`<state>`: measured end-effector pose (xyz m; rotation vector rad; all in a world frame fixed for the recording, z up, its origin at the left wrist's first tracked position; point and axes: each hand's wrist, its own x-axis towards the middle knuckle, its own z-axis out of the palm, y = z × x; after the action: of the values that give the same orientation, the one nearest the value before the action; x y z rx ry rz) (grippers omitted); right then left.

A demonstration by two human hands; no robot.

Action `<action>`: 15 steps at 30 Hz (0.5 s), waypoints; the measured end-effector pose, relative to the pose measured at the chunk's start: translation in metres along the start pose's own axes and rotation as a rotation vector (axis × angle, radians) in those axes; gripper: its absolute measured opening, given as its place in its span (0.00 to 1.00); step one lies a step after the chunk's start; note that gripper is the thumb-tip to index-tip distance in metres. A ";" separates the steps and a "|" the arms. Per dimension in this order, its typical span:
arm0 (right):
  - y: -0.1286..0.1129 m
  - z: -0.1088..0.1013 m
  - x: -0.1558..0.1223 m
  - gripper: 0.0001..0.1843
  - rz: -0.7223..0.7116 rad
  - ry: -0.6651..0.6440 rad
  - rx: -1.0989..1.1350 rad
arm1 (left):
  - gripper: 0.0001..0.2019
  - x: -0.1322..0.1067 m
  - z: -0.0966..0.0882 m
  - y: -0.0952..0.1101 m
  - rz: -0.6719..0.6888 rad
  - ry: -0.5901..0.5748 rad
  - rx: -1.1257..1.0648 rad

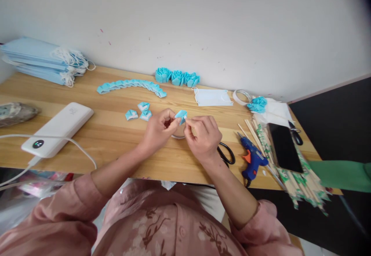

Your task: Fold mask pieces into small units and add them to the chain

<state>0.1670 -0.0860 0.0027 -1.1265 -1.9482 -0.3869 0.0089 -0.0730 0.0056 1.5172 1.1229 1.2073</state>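
My left hand (pixel 160 129) and my right hand (pixel 203 136) meet over the middle of the wooden table (pixel 116 136). Both pinch one small folded blue piece (pixel 181 115), the fingers of each closed on it. Just under my hands lies a roll of tape (pixel 178 134), mostly hidden. To the left of my left hand lie three small folded blue pieces (pixel 139 111). Farther back a curved chain of folded blue pieces (pixel 131 86) stretches across the table, and several blue rosettes (pixel 176 77) stand by the wall.
A stack of blue face masks (pixel 40 60) is at back left, a white power bank (pixel 58 128) with cable at left. A white mask (pixel 213 97), tape ring (pixel 240 96), black scissors (pixel 227 153), blue glue gun (pixel 252 157), phone (pixel 284 147) on wrapped chopsticks (pixel 292 171) lie right.
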 end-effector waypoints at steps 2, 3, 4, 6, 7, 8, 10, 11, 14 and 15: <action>0.000 0.000 0.000 0.09 -0.027 0.019 0.004 | 0.12 0.000 0.000 -0.001 0.006 -0.009 -0.008; 0.000 0.000 0.001 0.09 -0.033 0.022 0.006 | 0.12 0.000 0.000 -0.002 0.010 -0.014 -0.013; 0.000 0.000 0.001 0.09 -0.031 0.017 0.008 | 0.12 0.000 0.000 -0.003 0.013 -0.020 -0.016; 0.000 0.001 0.000 0.09 -0.011 -0.005 0.010 | 0.12 0.001 0.000 -0.005 0.021 -0.028 -0.023; 0.000 0.001 0.000 0.09 0.000 -0.018 0.010 | 0.12 0.001 -0.001 -0.006 0.025 -0.033 -0.028; 0.000 0.001 0.000 0.09 0.007 -0.027 0.010 | 0.13 0.001 -0.001 -0.006 0.029 -0.037 -0.034; 0.000 0.001 0.000 0.08 0.012 -0.035 0.012 | 0.13 0.002 -0.001 -0.008 0.037 -0.045 -0.050; 0.000 0.001 0.000 0.08 0.010 -0.041 0.013 | 0.13 0.002 -0.001 -0.008 0.041 -0.050 -0.060; 0.001 0.000 0.002 0.09 0.007 -0.069 0.021 | 0.13 0.003 -0.001 -0.008 0.045 -0.063 -0.092; 0.001 -0.001 0.003 0.10 0.005 -0.081 0.026 | 0.13 0.003 -0.001 -0.009 0.042 -0.067 -0.103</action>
<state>0.1681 -0.0848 0.0054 -1.1460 -2.0149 -0.3167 0.0072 -0.0681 -0.0018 1.4983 0.9749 1.2153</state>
